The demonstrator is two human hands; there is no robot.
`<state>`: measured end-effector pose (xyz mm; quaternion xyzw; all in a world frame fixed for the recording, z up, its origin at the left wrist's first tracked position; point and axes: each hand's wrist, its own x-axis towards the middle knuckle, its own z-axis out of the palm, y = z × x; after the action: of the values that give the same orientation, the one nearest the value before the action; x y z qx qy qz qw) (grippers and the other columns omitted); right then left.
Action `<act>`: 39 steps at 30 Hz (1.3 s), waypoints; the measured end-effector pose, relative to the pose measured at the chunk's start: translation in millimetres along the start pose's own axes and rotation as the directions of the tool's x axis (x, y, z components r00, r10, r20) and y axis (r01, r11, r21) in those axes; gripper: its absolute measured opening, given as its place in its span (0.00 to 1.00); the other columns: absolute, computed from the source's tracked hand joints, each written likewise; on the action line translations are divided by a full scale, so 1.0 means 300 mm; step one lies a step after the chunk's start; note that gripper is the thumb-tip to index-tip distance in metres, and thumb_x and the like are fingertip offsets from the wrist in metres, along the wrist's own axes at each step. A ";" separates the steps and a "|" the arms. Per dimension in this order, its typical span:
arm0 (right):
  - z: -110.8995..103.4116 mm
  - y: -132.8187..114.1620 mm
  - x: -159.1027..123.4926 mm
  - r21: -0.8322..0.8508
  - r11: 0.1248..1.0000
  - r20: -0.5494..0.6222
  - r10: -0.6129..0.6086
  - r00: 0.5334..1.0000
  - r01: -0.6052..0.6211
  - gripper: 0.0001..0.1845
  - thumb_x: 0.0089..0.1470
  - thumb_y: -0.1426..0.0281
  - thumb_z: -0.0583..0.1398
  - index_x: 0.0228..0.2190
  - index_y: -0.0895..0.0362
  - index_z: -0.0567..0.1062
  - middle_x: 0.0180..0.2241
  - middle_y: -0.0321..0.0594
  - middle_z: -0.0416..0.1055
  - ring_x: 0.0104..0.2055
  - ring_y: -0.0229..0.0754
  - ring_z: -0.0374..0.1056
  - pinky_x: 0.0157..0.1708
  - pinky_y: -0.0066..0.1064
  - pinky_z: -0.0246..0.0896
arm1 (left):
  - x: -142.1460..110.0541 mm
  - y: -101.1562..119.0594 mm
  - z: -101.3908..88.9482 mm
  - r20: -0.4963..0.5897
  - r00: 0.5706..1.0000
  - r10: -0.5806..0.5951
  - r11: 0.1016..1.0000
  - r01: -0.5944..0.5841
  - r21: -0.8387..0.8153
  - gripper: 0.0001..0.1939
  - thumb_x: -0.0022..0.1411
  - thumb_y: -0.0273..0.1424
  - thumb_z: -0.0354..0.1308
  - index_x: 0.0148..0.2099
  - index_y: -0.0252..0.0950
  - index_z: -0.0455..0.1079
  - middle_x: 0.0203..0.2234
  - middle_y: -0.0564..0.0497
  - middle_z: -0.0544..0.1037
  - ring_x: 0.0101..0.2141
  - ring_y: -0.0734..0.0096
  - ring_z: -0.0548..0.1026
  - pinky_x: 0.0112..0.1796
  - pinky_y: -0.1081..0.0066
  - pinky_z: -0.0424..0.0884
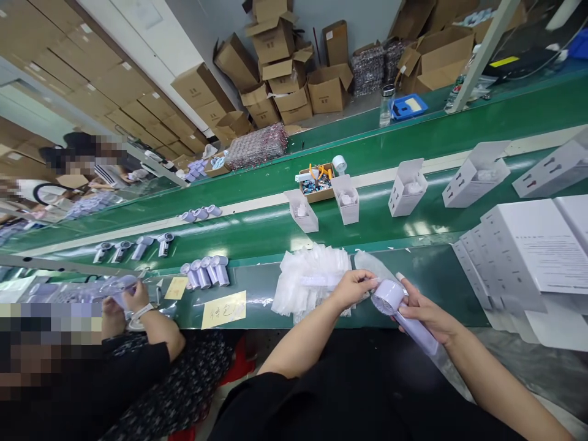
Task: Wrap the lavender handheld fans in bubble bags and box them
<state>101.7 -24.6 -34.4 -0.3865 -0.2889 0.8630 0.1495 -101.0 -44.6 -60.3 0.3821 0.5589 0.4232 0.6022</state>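
My right hand grips a lavender handheld device by its handle; its kind is unclear. The round head points up and to the left. Thin clear film hangs beside the lower end of the handle. At the rim of the head, my left hand has thumb and fingers pinched together; what is between them is too small to make out. A clear plastic bag shows just behind both hands. Left of them lies a spread pile of translucent bags, with a lavender piece on it.
Open white boxes stand along the green belt, near a small carton of parts. Stacked white boxes rise at right. Several lavender devices and a yellow note are at left, where a co-worker's hands work.
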 end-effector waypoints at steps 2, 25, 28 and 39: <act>-0.001 0.011 0.013 -0.012 0.999 0.038 0.030 0.999 -0.030 0.42 0.38 0.70 0.69 0.55 0.48 0.60 0.35 0.36 0.71 0.31 0.41 0.70 0.25 0.32 0.70 | -0.017 0.013 -0.015 0.051 0.999 0.016 1.000 -0.016 0.003 0.15 0.53 0.40 0.60 0.34 0.30 0.72 0.25 0.52 0.72 0.28 0.74 0.68 0.35 0.73 0.65; 0.202 0.241 -0.021 0.097 0.974 -0.589 -0.111 0.800 0.206 0.20 0.41 0.65 0.67 0.35 0.51 0.64 0.25 0.33 0.73 0.22 0.42 0.70 0.21 0.33 0.68 | -0.176 -0.104 -0.052 0.439 0.815 0.379 0.209 -0.537 0.817 0.12 0.62 0.27 0.44 0.41 0.30 0.68 0.30 0.42 0.71 0.36 0.62 0.70 0.38 0.63 0.67; 0.173 0.273 0.007 -0.075 0.970 -0.671 -0.220 0.708 0.230 0.17 0.42 0.62 0.65 0.32 0.50 0.65 0.21 0.31 0.71 0.20 0.42 0.69 0.18 0.32 0.65 | -0.198 -0.091 0.003 0.369 0.886 0.282 0.386 -0.456 0.802 0.08 0.58 0.28 0.49 0.38 0.32 0.67 0.32 0.43 0.73 0.36 0.61 0.71 0.39 0.64 0.67; 0.129 0.199 -0.160 -0.790 0.613 -0.409 -0.498 0.765 -0.023 0.14 0.48 0.57 0.60 0.21 0.52 0.68 0.17 0.34 0.65 0.22 0.42 0.63 0.23 0.31 0.57 | -0.173 0.073 0.009 0.267 0.954 -0.135 0.976 0.082 0.200 0.20 0.47 0.25 0.56 0.45 0.35 0.64 0.15 0.63 0.60 0.15 0.82 0.56 0.19 0.78 0.53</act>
<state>101.8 -109.6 -22.6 -0.6168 -0.6106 0.4643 0.1768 -101.2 -85.5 -21.4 0.4614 0.5257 0.2767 0.6589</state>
